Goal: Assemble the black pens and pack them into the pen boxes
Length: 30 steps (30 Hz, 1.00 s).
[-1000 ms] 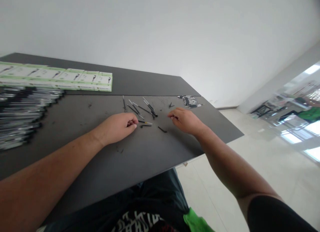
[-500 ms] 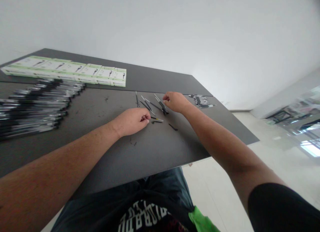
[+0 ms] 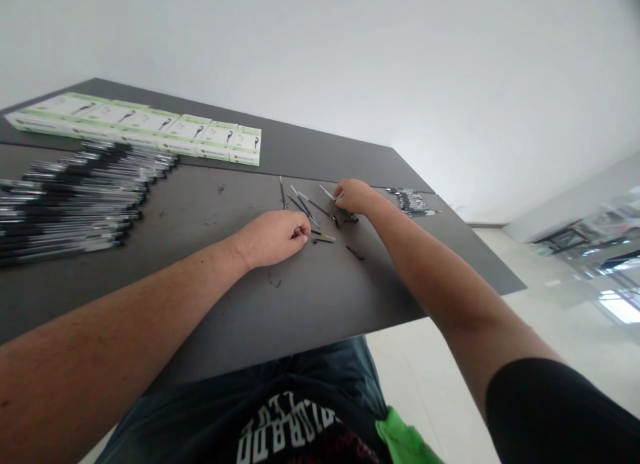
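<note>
My left hand [image 3: 280,239] rests low over the grey table, thumb and fingers pinched together; what they hold, if anything, is hidden. Close to its fingertips lie a thin dark refill with a yellowish band and pale end [image 3: 327,237] and a small black piece. My right hand [image 3: 354,196] has its fingers closed on a pen [image 3: 327,192], whose pale end sticks out to the left. Between the hands several loose pens or pen parts [image 3: 302,201] lie scattered. A black pen cap [image 3: 355,253] lies nearer to me.
A wide row of black and clear pens [image 3: 95,197] covers the left of the table [image 3: 320,304]. Behind it stand several white and green pen boxes [image 3: 185,134] side by side. A smaller group of clear pens [image 3: 413,202] lies near the right edge.
My right hand has come down onto the pens beside it, and its fingers have closed on one. My left hand stays pinched in about the same place. The view has shifted slightly.
</note>
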{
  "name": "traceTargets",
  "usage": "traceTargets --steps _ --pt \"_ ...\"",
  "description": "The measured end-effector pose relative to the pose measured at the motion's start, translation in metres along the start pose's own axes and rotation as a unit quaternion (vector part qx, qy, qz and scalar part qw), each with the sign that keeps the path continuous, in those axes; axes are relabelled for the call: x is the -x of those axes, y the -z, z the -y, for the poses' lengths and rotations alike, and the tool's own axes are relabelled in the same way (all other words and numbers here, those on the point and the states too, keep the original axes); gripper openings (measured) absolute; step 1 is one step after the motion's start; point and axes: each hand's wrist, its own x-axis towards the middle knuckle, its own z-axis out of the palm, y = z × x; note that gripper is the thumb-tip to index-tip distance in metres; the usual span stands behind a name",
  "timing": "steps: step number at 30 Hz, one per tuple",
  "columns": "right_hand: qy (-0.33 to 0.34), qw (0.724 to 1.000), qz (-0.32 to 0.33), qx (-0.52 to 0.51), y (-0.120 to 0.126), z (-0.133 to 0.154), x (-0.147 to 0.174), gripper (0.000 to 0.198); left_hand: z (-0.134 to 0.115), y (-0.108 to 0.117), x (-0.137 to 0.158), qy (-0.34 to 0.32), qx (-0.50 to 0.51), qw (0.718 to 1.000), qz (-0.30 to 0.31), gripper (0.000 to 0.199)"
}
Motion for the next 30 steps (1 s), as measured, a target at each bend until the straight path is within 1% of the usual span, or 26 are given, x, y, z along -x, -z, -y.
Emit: traceTargets --steps 5,11,16,25,27,30 --pt "0.001 1.000 0.025 -0.008 0.002 -0.006 0.001 0.037 -0.001 0.001 0.000 -0.001 -0.006 1.000 0.001 0.016" --pt "0.012 1.000 0.013 -0.008 0.002 -0.008 0.002 0.040 0.000 0.000 -0.001 0.002 -0.010 1.000 0.004 0.018" --pt "0.014 1.000 0.015 -0.009 0.000 -0.004 0.005 0.037 0.000 0.000 -0.001 0.003 -0.012 1.000 0.005 0.019" --pt "0.012 1.000 0.013 -0.008 0.001 0.002 0.011 0.039 0.002 0.000 -0.002 0.004 -0.015 1.000 0.008 0.018" --pt "0.010 1.000 0.012 -0.016 0.000 0.004 0.012 0.044 0.002 0.000 -0.002 0.003 -0.015 1.000 0.008 0.017" --pt "0.004 0.999 -0.005 -0.040 -0.001 0.006 0.013 0.058 0.001 0.000 -0.002 0.001 -0.015 1.000 0.009 0.017"
